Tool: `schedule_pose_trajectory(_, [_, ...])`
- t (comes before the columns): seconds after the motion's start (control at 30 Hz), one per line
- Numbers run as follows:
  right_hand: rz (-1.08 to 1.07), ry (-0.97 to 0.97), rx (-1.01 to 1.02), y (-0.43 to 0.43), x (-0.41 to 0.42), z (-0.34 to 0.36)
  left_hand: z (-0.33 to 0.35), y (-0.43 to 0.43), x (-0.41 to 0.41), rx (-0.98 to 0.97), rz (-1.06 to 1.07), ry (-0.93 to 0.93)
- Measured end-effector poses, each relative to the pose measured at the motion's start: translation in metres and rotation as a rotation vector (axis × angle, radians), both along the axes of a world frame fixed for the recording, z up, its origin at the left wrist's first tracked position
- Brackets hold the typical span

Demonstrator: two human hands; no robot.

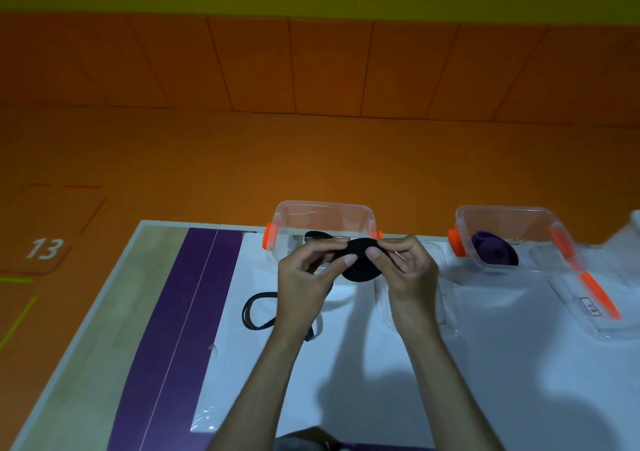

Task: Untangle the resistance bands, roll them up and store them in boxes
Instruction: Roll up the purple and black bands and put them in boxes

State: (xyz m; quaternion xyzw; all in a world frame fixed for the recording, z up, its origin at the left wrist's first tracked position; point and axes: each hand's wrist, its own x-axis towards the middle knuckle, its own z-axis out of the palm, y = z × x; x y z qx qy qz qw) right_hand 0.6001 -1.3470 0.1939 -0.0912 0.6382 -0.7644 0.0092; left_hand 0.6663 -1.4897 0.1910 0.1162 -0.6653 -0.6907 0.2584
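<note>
- Head view: our left hand (304, 277) and right hand (405, 270) both pinch the black roll (360, 261), thumbs and fingertips curled on its rim. They hold it above the desk (485, 364), just in front of the clear box (322, 213) at the far edge
- The unrolled tail (258, 312) of the black band lies looped on the desk beside our left wrist, towards the left edge
- A second box (502, 213) near the far right corner holds a purple roll (495, 253); a lid (588, 291) lies beside it
- We judge the winding is under way. To do it well, one hand should clamp the turns flat and tight while the other feeds the tail in without twists, so the coil fits the box
</note>
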Motion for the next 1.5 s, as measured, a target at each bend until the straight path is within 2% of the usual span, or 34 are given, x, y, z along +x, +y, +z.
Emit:
schedule_pose_trajectory(0.1, [-0.052,0.022,0.007,0.002,0.003,-0.001,-0.002,-0.001,0.008,-0.010,-0.029,-0.028])
schedule_pose_trajectory(0.2, [0.022,0.053,0.030,0.004,0.008,-0.002,0.002,-0.006,0.011,0.000,-0.036,-0.047])
schedule_pose_trajectory(0.33, [0.033,0.009,-0.029,0.011,0.014,0.000,0.014,-0.004,0.016,-0.049,-0.052,0.015])
schedule_pose_trajectory(0.47, [-0.038,0.087,-0.043,0.016,0.018,0.009,0.020,0.001,0.027,-0.073,-0.103,0.000])
schedule_pose_trajectory(0.57, [0.017,0.144,-0.030,0.020,0.025,0.012,0.029,-0.003,0.034,-0.070,-0.148,-0.013])
schedule_pose_trajectory(0.8, [-0.006,0.185,-0.014,0.032,0.038,0.018,0.035,0.006,0.048,-0.099,-0.100,0.018])
schedule_pose_trajectory(1.0, [0.100,0.130,-0.042,0.034,0.055,0.021,0.044,0.009,0.060,-0.087,-0.087,0.078])
schedule_pose_trajectory(1.17, [0.045,0.213,0.020,0.037,0.064,0.035,0.042,0.008,0.072,-0.112,-0.080,0.069])
schedule_pose_trajectory(1.33, [0.119,0.204,0.064,0.039,0.073,0.041,0.046,0.009,0.079,-0.109,-0.059,0.091])
schedule_pose_trajectory(1.5, [0.041,0.208,-0.010,0.039,0.076,0.053,0.057,0.016,0.084,-0.130,-0.086,0.131])
